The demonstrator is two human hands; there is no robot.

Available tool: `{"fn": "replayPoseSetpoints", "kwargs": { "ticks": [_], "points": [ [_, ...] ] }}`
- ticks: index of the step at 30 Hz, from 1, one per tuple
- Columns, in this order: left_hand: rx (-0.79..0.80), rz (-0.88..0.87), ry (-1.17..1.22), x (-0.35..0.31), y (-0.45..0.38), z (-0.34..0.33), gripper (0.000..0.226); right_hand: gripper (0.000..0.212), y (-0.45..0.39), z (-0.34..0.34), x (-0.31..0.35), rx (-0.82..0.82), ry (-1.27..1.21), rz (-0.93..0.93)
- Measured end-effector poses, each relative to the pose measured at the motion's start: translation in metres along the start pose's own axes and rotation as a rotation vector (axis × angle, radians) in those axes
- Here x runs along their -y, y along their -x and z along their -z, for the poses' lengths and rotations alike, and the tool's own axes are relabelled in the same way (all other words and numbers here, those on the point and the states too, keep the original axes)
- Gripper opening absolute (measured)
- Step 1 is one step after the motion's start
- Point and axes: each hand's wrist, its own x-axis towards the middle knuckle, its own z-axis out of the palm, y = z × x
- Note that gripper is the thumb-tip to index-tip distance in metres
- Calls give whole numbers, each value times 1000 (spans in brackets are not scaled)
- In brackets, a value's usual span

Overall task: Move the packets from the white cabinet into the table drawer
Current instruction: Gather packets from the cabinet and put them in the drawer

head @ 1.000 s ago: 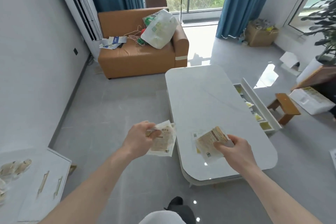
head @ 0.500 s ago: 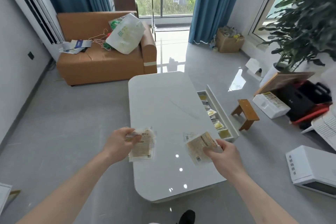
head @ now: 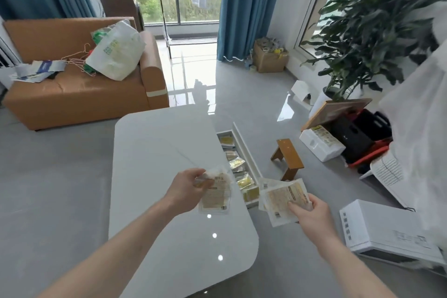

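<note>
Packets are pinched one in each hand: the left hand point(head: 186, 187) holds one packet point(head: 216, 195) above the white table point(head: 154, 152), the right hand point(head: 312, 213) another packet point(head: 281, 199) just beside the open drawer point(head: 244, 152). Both are carried flat, apparently for dropping among those already stowed

Two hands were in view, the left hand point(head: 185, 187) at centre frame and the right hand point(head: 310, 213) just right of it. Each gripped one packet, so two packets were held: the left-hand packet point(head: 216, 195) and the right-hand packet point(head: 280, 198). One white table point(head: 164, 152) filled the middle, with one open drawer point(head: 244, 150) along its right edge; roughly six packets lay in it, though the exact count could not be told. One orange sofa point(head: 79, 94) stood at upper left, bearing one white plastic bag point(head: 116, 53). One wooden stool point(head: 289, 157), one cardboard box point(head: 269, 59) and one potted plant point(head: 372, 26) occupied the right side. Two blue curtains hung at the top.
</note>
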Motion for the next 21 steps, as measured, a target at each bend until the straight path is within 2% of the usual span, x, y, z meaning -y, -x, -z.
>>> {"fn": "replayPoseSetpoints", "kwargs": {
  "ticks": [6,13,18,21],
  "points": [
    [-93,98,53,-31,-31,-81,36,11,-93,60,-22,77,-9,-17],
    [-217,271,97,-63,-31,-155,26,14,-202,136,-37,227,-15,-75],
    [-313,350,137,-71,-32,-181,14,13,-269,137,-39,313,-2,-126],
    [-358,395,159,-74,-39,-186,22,15,-300,120,-30,379,45,-124]
  ]
}}
